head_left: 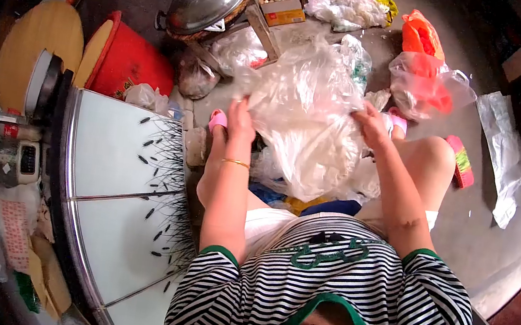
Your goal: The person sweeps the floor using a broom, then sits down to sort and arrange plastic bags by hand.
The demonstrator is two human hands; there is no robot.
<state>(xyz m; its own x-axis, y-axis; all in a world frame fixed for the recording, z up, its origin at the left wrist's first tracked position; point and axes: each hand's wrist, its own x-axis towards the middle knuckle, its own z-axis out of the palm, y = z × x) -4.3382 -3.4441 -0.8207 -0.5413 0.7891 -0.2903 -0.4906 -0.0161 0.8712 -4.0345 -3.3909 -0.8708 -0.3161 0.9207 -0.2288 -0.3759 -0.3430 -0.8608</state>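
Note:
A large clear plastic bag (307, 109) is spread out between my hands, above my lap and the floor. My left hand (240, 117) has its fingers closed on the bag's left edge, with a gold bangle on that wrist. At the opposite edge, my right hand (372, 124) pinches the plastic near its upper right side. Crumpled and bunched, the bag hides most of what lies beneath it. Below it, blue and yellow plastic (298, 203) shows near my legs.
Left stands a cabinet with white panels (122, 164), beside a red bucket (139, 58). Ahead are a lidded pan (208, 1), a cardboard box (282, 4) and a pile of bags (350, 6). An orange bag (422, 36) and a pink-green slipper (461, 162) lie right.

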